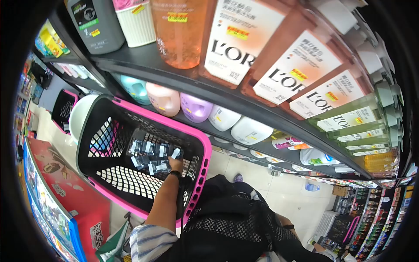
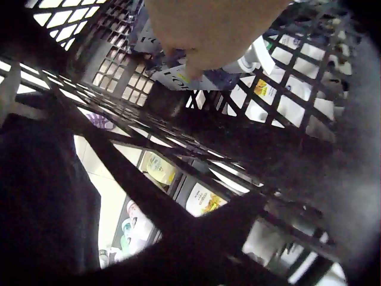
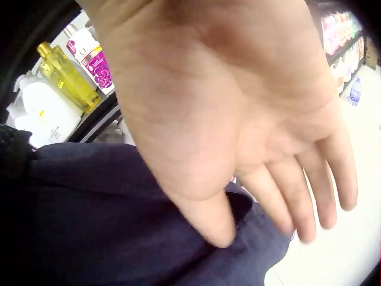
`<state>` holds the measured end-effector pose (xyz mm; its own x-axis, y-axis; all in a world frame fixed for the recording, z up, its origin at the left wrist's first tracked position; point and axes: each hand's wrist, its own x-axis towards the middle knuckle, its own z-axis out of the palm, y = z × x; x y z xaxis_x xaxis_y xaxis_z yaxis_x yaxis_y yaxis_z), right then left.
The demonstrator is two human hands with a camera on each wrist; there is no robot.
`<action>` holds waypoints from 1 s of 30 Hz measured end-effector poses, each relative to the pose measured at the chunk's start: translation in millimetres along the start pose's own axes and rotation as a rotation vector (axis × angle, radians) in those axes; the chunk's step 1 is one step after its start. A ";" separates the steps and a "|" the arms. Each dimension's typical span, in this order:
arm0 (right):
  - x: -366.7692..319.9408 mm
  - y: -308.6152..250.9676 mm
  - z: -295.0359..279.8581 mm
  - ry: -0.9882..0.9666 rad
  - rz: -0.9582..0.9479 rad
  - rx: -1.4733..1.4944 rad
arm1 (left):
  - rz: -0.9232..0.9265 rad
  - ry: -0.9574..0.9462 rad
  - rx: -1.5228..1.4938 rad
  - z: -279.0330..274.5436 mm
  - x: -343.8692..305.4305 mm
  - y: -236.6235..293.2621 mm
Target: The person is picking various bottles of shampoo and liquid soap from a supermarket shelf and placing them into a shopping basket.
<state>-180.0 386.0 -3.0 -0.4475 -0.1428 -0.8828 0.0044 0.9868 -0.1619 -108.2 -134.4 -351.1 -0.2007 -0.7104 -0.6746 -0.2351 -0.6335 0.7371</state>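
My left hand (image 1: pixel 176 164) reaches down into a black shopping basket (image 1: pixel 207 150) with a pink rim. Its fingers grip a bottle with a pale cap (image 1: pixel 176 153), at the right end of a cluster of dark bottles (image 1: pixel 150 148) with pale tops. In the left wrist view, the left hand (image 2: pixel 208 36) is curled over the bottles beside a white cap (image 2: pixel 260 56), and much of the held bottle is hidden behind the hand. My right hand (image 3: pixel 238 119) hangs beside dark clothing (image 3: pixel 119 208), palm showing, fingers loosely extended and holding nothing.
Large pump bottles (image 1: pixel 238 39) line the upper shelf, over a lower shelf with a purple bottle (image 1: pixel 196 107) and white ones. A white tub (image 1: pixel 80 115) stands behind the basket. A red display case (image 1: pixel 65 187) is at left. Another black basket (image 1: pixel 345 229) sits at lower right.
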 end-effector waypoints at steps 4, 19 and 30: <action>-5.4 3.2 -4.8 -0.063 -0.114 0.238 | 0.156 0.077 0.629 -5.4 -5.3 -1.2; 62.1 75.3 -4.2 -0.055 -0.418 0.538 | 0.932 -0.825 1.915 -56.0 -87.6 90.9; 166.5 183.5 -3.8 -0.147 -0.610 0.161 | 1.050 -0.704 1.273 43.5 -407.9 201.1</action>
<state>-257.1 543.5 -178.0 -0.2846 -0.6947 -0.6606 -0.0726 0.7028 -0.7077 -115.0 41.3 70.6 -0.9795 -0.1529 -0.1314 -0.2009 0.7943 0.5733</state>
